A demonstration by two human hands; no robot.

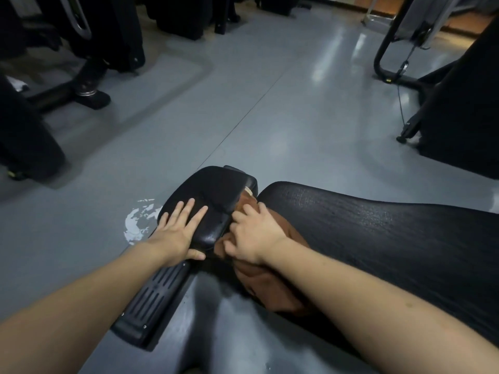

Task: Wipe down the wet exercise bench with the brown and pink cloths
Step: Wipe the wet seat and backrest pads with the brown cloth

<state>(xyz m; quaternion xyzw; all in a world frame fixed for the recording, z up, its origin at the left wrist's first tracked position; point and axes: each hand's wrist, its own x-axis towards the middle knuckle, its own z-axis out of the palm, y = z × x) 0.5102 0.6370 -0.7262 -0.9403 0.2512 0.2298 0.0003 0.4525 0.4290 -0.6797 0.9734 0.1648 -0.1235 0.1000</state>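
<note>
The black exercise bench fills the lower middle and right: a small seat pad (216,190) and a long textured back pad (378,233). My left hand (178,230) lies flat, fingers spread, on the near edge of the seat pad, holding nothing. My right hand (253,236) grips the brown cloth (272,287) and presses it into the gap between the two pads. The cloth hangs down below my right wrist. A pale bit of fabric (249,190) peeks out at the far end of the gap; no pink cloth is clearly visible.
A black ribbed footplate (154,295) of the bench frame sits below my left forearm. A wet splash mark (137,222) lies on the grey floor left of the seat. Dark gym machines stand at the far left (89,85) and right (459,103).
</note>
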